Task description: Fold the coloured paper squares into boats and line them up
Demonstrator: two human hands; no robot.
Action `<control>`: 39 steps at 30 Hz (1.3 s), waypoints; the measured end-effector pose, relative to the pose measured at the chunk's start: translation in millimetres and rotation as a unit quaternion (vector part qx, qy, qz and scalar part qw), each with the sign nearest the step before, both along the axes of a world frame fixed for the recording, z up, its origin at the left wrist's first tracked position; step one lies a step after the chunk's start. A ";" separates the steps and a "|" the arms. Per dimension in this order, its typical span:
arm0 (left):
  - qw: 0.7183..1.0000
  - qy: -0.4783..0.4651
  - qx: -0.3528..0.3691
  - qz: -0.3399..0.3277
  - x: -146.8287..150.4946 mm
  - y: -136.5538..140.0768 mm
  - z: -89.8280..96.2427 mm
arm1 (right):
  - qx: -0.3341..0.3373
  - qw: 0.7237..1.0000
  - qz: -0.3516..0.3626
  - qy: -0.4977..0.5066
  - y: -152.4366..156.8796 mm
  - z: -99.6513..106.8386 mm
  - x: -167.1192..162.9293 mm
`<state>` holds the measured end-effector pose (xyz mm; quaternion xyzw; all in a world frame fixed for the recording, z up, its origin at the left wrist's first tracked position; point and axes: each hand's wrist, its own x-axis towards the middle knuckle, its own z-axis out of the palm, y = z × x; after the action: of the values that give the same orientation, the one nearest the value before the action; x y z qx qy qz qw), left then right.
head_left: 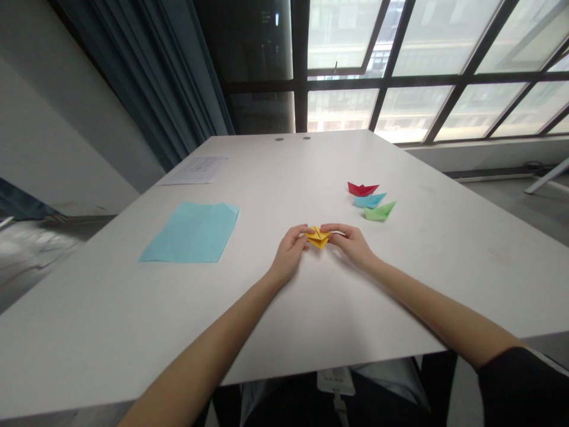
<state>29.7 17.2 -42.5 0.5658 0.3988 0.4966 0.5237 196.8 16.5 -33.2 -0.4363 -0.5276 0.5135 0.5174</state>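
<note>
A small folded piece of yellow paper [319, 238] is pinched between both hands above the middle of the table. My left hand [291, 248] grips its left side with thumb and fingers. On the opposite side, my right hand [351, 242] holds the other corner the same way. Creases and a pointed lower flap show in the yellow paper. Beyond my right hand stand three folded paper boats in a close group: a red one [362, 190], a blue one [370, 200] and a green one [380, 212].
Light blue paper [191, 232] lies flat on the white table [267, 178] to the left. Behind it is a printed white sheet [195, 170]. Two round grommets sit near the far edge. A blue curtain and large windows stand beyond.
</note>
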 end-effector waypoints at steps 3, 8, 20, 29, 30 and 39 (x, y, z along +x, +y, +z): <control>0.997 -0.044 -0.063 -0.027 1.4 -0.9 4.5 | 0.002 1.000 -0.001 0.016 0.1 -0.8 0.6; 0.994 -0.053 -0.088 -0.039 3.2 -3.3 10.0 | 0.039 0.999 0.001 -0.036 -2.1 -0.2 1.5; 0.998 0.044 0.014 -0.038 2.0 -6.3 7.1 | 0.043 0.996 0.002 -0.078 -3.0 0.6 0.2; 0.998 0.062 0.016 -0.002 -1.8 -2.5 1.8 | 0.024 0.997 0.039 -0.059 -4.3 3.0 -1.9; 0.998 0.066 0.018 -0.005 -2.2 -2.2 2.5 | 0.022 0.997 0.040 -0.064 -4.7 3.1 -1.8; 0.987 0.146 0.066 -0.030 -3.1 -6.6 8.6 | 0.056 0.992 0.015 -0.110 -3.6 5.2 1.9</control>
<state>26.5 10.6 -33.9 0.6768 0.4204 0.4182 0.4362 198.7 13.0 -28.0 -0.4529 -0.6158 0.4392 0.4720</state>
